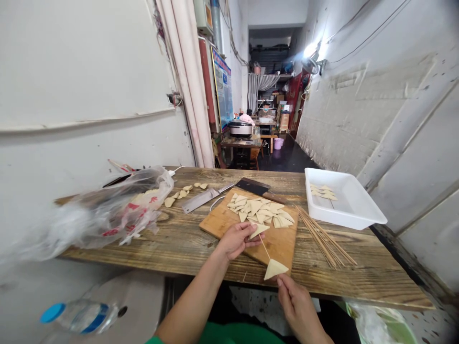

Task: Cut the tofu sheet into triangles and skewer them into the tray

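My left hand (236,241) pinches a flat, pale, tofu-like triangle (259,230) above the front of the wooden cutting board (215,222). A thin wooden skewer (264,247) reaches up to that piece; whether its tip has pierced it I cannot tell. Lower on the stick sits another pale triangle (275,269). Just below it, my right hand (296,303) grips the skewer's bottom end near the table's front edge. Across the back of the board lies a pile of similar triangles (258,209).
Loose bamboo skewers (324,239) lie right of the board, with a white tray (344,220) holding threaded triangles behind them. A cleaver (202,199) and a dark-bladed knife (253,186) lie behind the board. A plastic bag (132,205) covers the left. A person (266,111) sits far back.
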A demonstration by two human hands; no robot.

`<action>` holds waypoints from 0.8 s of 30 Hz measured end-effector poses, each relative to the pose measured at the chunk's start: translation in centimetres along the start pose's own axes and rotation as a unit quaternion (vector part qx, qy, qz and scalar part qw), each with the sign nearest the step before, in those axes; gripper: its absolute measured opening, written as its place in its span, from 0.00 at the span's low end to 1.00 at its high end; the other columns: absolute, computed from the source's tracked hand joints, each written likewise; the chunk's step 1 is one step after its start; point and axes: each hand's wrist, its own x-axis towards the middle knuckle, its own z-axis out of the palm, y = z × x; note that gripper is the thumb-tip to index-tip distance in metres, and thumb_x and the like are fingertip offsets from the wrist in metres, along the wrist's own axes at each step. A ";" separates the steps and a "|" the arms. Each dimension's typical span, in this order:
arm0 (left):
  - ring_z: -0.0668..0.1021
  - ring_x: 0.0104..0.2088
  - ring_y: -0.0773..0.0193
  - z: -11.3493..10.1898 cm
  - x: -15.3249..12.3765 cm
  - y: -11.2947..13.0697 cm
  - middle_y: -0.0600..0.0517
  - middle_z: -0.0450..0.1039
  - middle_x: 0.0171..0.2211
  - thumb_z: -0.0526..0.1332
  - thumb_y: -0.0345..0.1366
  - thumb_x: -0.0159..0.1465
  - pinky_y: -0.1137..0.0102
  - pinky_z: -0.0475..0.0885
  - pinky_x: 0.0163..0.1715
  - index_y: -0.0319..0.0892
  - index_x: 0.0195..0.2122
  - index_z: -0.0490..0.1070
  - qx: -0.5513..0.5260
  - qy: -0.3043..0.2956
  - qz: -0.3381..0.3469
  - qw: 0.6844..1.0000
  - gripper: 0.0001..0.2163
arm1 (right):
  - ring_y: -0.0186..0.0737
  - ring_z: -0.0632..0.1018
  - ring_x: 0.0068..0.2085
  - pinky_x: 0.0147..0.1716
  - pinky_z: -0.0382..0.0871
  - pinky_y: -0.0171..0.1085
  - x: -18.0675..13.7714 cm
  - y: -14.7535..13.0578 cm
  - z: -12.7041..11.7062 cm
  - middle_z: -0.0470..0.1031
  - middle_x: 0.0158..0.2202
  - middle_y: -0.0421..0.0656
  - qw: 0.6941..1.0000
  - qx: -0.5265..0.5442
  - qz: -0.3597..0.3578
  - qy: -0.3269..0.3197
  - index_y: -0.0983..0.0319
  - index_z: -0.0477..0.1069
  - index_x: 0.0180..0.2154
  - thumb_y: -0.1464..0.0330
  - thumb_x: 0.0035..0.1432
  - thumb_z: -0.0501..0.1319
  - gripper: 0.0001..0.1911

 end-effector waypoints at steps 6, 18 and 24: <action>0.80 0.34 0.59 1.1 -1.0 0.0 0.45 0.78 0.32 0.68 0.39 0.53 0.69 0.76 0.34 0.35 0.36 0.74 0.007 0.010 0.070 0.997 0.14 | 0.32 0.69 0.20 0.23 0.64 0.28 -0.3 0.2 -0.3 0.66 0.20 0.37 0.999 0.009 -0.035 0.016 0.61 0.66 0.33 0.68 0.64 0.47 0.12; 0.80 0.33 0.58 1.7 -3.1 0.6 0.45 0.77 0.35 0.70 0.42 0.49 0.65 0.75 0.37 0.35 0.36 0.76 0.040 -0.018 0.082 0.996 0.18 | 0.31 0.67 0.20 0.24 0.65 0.28 -0.5 -1.1 -1.8 0.64 0.20 0.37 0.998 0.003 -0.064 -0.017 0.61 0.66 0.35 0.71 0.64 0.47 0.10; 0.80 0.33 0.57 1.9 -3.5 0.5 0.44 0.77 0.34 0.70 0.43 0.48 0.65 0.75 0.37 0.35 0.35 0.76 0.037 -0.024 0.080 0.996 0.18 | 0.31 0.70 0.21 0.23 0.64 0.27 -0.9 -0.9 -1.6 0.68 0.22 0.37 0.997 0.000 -0.071 -0.020 0.61 0.66 0.38 0.72 0.64 0.48 0.09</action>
